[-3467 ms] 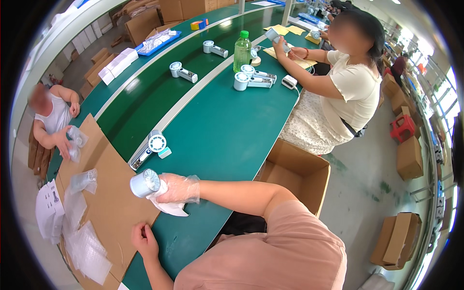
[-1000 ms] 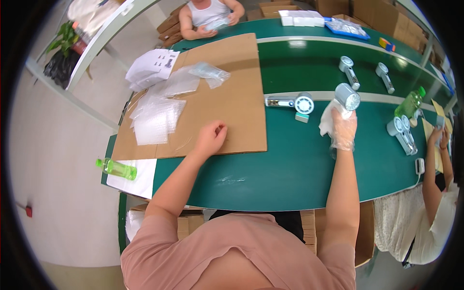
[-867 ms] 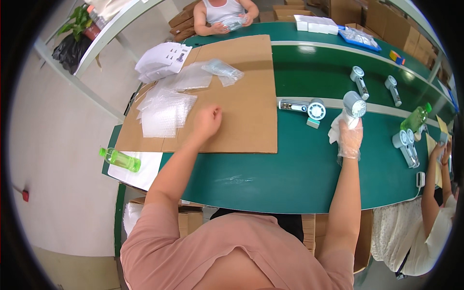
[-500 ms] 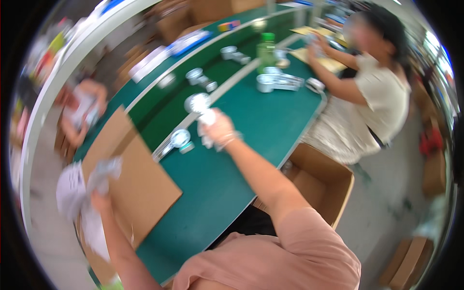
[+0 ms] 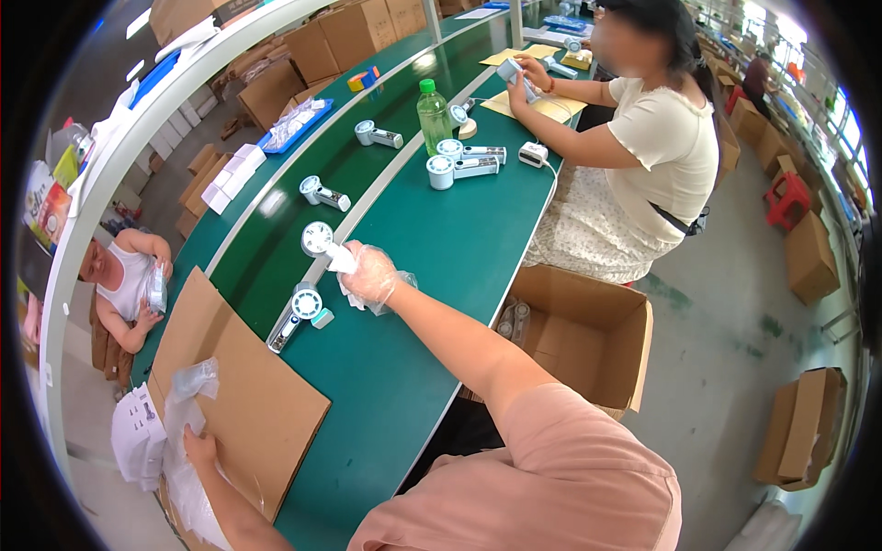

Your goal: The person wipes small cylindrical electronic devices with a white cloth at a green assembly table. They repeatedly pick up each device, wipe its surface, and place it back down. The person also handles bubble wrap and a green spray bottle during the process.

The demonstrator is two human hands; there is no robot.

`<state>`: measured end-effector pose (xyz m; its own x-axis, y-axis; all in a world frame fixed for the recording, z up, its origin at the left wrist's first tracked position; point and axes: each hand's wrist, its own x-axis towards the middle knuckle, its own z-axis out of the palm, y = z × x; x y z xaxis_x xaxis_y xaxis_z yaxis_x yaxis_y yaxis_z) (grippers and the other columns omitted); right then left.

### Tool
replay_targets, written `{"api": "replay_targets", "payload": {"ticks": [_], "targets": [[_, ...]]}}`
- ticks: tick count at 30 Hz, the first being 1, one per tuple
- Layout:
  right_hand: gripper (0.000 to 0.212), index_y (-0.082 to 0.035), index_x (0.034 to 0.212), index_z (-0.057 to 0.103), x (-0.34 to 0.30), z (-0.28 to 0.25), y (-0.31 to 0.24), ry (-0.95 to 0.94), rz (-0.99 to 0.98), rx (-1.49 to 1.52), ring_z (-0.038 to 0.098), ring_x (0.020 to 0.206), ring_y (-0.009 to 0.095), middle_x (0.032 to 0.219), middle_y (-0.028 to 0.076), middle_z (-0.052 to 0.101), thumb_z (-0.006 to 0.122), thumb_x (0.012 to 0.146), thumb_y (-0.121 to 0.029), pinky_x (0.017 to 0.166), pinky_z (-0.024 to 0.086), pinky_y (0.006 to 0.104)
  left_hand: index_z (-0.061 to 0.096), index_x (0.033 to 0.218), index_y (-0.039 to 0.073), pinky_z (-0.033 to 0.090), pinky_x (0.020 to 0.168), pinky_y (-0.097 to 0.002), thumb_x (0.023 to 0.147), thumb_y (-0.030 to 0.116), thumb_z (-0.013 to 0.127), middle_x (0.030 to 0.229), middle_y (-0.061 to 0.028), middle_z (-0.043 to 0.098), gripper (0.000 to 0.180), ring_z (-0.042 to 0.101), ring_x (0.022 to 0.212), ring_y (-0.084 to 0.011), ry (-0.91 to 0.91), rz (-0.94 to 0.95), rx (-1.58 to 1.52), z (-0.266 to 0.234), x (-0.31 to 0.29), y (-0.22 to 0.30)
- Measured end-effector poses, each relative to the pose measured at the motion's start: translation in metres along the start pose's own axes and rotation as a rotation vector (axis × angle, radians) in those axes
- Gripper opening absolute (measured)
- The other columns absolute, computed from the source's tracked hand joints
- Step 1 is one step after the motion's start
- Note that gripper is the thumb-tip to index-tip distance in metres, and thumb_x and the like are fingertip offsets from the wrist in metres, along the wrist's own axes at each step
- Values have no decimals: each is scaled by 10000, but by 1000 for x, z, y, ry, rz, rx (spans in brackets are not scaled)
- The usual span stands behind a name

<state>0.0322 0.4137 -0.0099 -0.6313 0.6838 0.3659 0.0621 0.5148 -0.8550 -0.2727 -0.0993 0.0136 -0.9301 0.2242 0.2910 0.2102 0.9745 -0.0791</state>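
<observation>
My right hand [image 5: 371, 277], in a clear thin plastic covering, reaches over the green table and closes round the handle of a white-and-blue handheld fan [image 5: 317, 239]. White cloth or tissue bunches under its fingers. A second handheld fan [image 5: 306, 301] lies just nearer to me, with a small teal block [image 5: 322, 319] beside it. On the left, my left hand [image 5: 199, 447] grips a clear plastic bag [image 5: 188, 390] above a cardboard sheet [image 5: 266, 390]. White printed leaflets [image 5: 138, 436] are stacked beside that bag.
More handheld fans [image 5: 323, 194] sit on the dark green belt and table. A green-capped bottle [image 5: 433, 119] stands beyond them. At right, a co-worker [image 5: 643, 138] holds a fan; another person [image 5: 129, 285] sits across at left. An open carton [image 5: 588, 349] stands below the table edge.
The whole view has shifted and sharpened. My right hand still holds the fan over the table. My left hand, with the plastic bag, has come slightly nearer to me along the cardboard.
</observation>
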Motion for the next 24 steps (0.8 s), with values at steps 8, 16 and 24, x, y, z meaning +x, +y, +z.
{"api": "replay_targets", "payload": {"ticks": [8,16,24], "targets": [[327,-46,1035,570,2,-1,0,-6,24,21,646,838,370,872,183,664,626,749,-192,761,516,430,472,1346,141,422,965,-526,796,188,621,1283,-169,545,571,530,1195,-326,-120,-153,126,-22,4,21],[378,-44,1056,565,1,2,1,-12,22,34,640,838,381,872,191,660,655,726,-205,766,512,448,523,1190,112,452,910,-515,865,220,567,1256,-104,566,346,565,1146,-305,-152,-144,213,-7,3,4],[323,-50,1041,573,0,-1,-2,-2,34,19,650,834,347,862,168,664,621,758,-197,762,514,406,487,1244,136,478,875,-496,898,166,531,1246,-99,564,350,588,1112,-305,-75,-160,266,-46,-17,35]]}}
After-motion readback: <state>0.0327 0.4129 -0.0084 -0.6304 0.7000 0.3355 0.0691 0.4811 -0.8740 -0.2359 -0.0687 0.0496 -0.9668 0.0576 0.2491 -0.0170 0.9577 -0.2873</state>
